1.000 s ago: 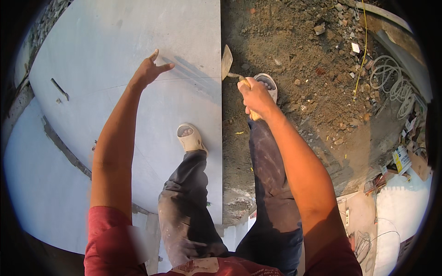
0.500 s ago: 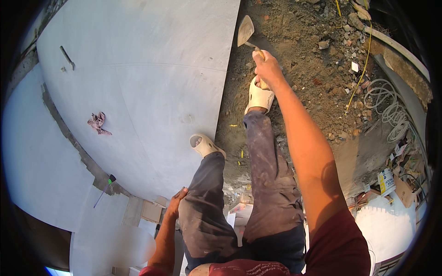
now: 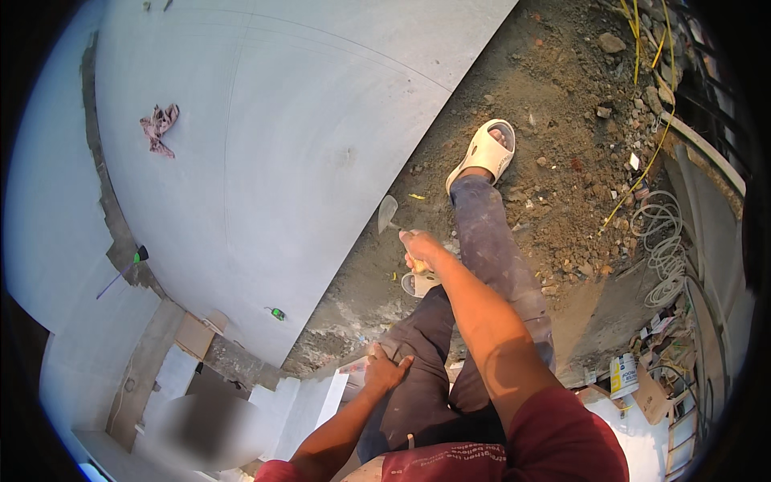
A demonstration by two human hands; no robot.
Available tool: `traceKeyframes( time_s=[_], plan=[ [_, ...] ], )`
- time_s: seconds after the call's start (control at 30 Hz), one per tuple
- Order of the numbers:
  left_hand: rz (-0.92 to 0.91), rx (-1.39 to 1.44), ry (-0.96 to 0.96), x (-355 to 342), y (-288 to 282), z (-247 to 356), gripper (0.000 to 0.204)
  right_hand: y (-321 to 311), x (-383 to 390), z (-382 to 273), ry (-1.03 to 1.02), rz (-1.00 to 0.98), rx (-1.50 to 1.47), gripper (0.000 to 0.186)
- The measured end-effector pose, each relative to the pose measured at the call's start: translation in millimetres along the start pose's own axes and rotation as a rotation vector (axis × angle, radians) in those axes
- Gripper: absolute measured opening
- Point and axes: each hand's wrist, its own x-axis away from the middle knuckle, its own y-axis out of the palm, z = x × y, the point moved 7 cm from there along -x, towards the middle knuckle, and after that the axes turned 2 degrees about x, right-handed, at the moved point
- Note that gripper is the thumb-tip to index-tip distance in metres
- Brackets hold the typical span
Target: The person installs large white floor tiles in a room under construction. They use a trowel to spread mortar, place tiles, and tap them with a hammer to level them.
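Trowel (image 3: 388, 214), close to mid-view, its blade over the soil (image 3: 554, 209) just beside the edge of a pale slab (image 3: 305, 161); whether it touches the ground I cannot tell. From the left, through the head camera, I see a black-and-green tool (image 3: 140, 255) with a thin purple handle, then a crumpled pinkish cloth (image 3: 160, 129) on the slab and a small green gadget (image 3: 275, 313) near its lower corner. Next, the person's left hand (image 3: 387, 369) rests loosely open on the left leg (image 3: 426, 337). The right hand (image 3: 423, 251) is closed around the trowel's handle, just above the left sandal (image 3: 418, 283). Farther right, the right sandal (image 3: 480, 153) is on the soil. Beyond, I make out a yellow-and-white package (image 3: 622, 376), cardboard (image 3: 654, 395), a yellow cord (image 3: 660, 146) and a coiled pale hose (image 3: 663, 257).
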Motion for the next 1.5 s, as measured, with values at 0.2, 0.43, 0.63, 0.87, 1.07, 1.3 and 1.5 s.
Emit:
traceKeyframes(
  time_s=[0.2, 0.43, 0.63, 0.87, 1.07, 1.3, 1.5],
  plan=[
    [0.116, 0.353, 0.068, -33, 26, -84, 0.111, 69, 41, 52, -0.107, 0.014, -0.002, 0.031],
    [-0.023, 0.731, 0.137, -62, 131, -155, 0.108, 116, 118, 76, -0.21, 0.272, 0.702, 0.028],
    [-0.165, 0.983, 0.173, -61, 194, -155, 0.109, 138, 104, 104, -0.221, 0.315, 1.07, 0.029],
    [-0.031, 1.124, 0.05, -59, 174, -221, 0.098, 180, 68, 116, -0.118, 0.237, 1.679, 0.03],
    [-0.049, 1.45, -0.05, -105, 273, -283, 0.087, 212, 17, 90, -0.114, 0.16, 2.442, 0.034],
    [-0.217, 1.786, 0.169, -200, 376, -302, 0.088, 429, -11, 250, 0.069, 0.438, 2.446, 0.033],
    [-0.048, 2.259, -0.265, -335, 503, -403, 0.078, 487, -112, 390, -0.124, 0.215, 2.408, 0.027]
  ],
)
